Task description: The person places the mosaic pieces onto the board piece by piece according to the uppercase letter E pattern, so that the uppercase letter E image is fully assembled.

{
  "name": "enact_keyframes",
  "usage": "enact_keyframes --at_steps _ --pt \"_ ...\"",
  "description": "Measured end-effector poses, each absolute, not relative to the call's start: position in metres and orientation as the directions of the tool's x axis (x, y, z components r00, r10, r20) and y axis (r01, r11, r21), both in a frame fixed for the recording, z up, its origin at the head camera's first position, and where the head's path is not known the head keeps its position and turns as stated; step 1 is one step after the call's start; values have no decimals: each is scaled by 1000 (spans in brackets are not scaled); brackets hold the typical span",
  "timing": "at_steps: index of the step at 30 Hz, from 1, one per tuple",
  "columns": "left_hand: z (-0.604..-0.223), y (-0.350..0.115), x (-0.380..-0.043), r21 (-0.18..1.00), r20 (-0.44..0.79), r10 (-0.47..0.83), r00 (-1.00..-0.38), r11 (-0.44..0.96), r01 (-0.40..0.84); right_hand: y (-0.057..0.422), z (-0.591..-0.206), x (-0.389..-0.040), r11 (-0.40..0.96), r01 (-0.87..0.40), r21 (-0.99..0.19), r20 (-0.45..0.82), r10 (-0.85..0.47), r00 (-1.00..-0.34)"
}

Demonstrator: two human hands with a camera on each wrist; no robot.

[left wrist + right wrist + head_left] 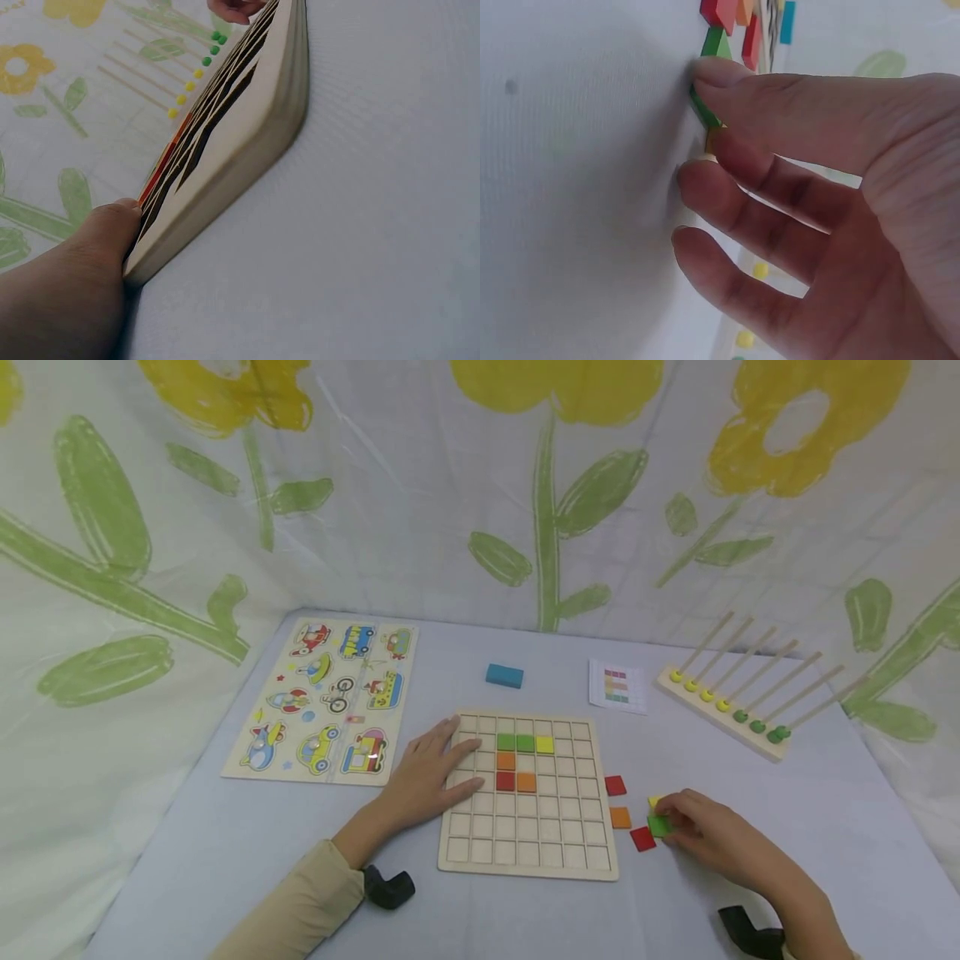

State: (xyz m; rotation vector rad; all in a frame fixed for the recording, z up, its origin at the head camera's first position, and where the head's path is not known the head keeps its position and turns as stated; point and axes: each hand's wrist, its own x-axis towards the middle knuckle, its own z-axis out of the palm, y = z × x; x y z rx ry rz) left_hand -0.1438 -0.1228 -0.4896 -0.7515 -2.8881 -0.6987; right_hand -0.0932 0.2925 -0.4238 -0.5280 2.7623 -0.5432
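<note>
A wooden grid board (pixel 517 853) lies on the table in the head view. My left hand (pixel 429 774) rests on its left edge, fingers spread over the outer squares. On the board sit two green tiles, a yellow tile (pixel 544 744), two orange tiles and a red tile (pixel 506 781). To the right of the board, my right hand (pixel 712 835) pinches a green tile (pixel 659 826) low at the table. A yellow tile (pixel 654 802) lies partly hidden behind that hand. The right wrist view has the thumb across the green tile (pixel 705 109).
Loose by the board's right side are red tiles (pixel 642 838) and an orange tile (pixel 621 817). Behind the board are a blue block (pixel 505 676) and a pattern card (pixel 617 687). A vehicle puzzle (pixel 322 702) lies left; a peg rack with beads (pixel 723 714) stands right.
</note>
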Motion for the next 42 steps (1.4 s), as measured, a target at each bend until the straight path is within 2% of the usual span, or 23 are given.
enact_keyframes --at_steps 4,13,22,29,35,42 --pt "-492 -123 -144 410 177 444 -878 778 476 294 -423 -94 863 -287 -416 -227 -404 -886" --pt "-493 -123 -145 406 160 442 -883 786 467 293 -424 -94 857 -329 -395 -195 -429 -882" --pt "-491 -122 -143 403 213 448 -868 769 496 290 -418 -96 889 -226 -397 -268 -348 -898" --pt "-490 -123 -144 404 192 443 -875 777 482 279 -413 -109 858 -373 -352 -162 -449 -879" --pt "-491 -123 -144 406 189 439 -878 779 477 246 -414 -124 833 -405 -376 -167 -491 -855" --pt "-491 -123 -144 421 163 438 -884 780 463 208 -419 -140 753 -544 -369 -84 -610 -788"
